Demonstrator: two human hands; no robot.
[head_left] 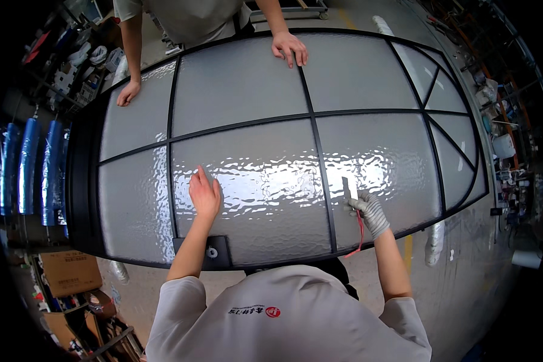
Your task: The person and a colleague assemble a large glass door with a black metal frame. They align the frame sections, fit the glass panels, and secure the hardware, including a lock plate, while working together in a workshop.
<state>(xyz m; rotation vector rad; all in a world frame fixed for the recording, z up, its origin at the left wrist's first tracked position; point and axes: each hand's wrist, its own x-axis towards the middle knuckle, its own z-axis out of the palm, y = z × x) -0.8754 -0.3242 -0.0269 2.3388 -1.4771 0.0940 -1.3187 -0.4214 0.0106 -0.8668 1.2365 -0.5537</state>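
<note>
A large black-framed door panel (247, 125) with rippled, translucent glass and dark dividing bars lies flat before me. My left hand (205, 194), bare, is over the near middle pane, its index finger stretched out and the others loosely bent, holding nothing. To the right, my right hand (371, 214) wears a striped grey-white glove. Its fingers are closed on a thin flat blade (352, 190), which points away from me over the pane; a red cord (360, 229) hangs beneath that hand. A dark lock plate (219, 253) sits on the near frame edge beside my left forearm.
Across the panel a co-worker (187, 21) rests one hand (128, 93) on the far left pane and another hand (289, 48) by a divider. Blue film-wrapped rolls (28, 166) stand at left, above a cardboard box (71, 273). Plastic-wrapped supports (434, 244) show beneath the panel.
</note>
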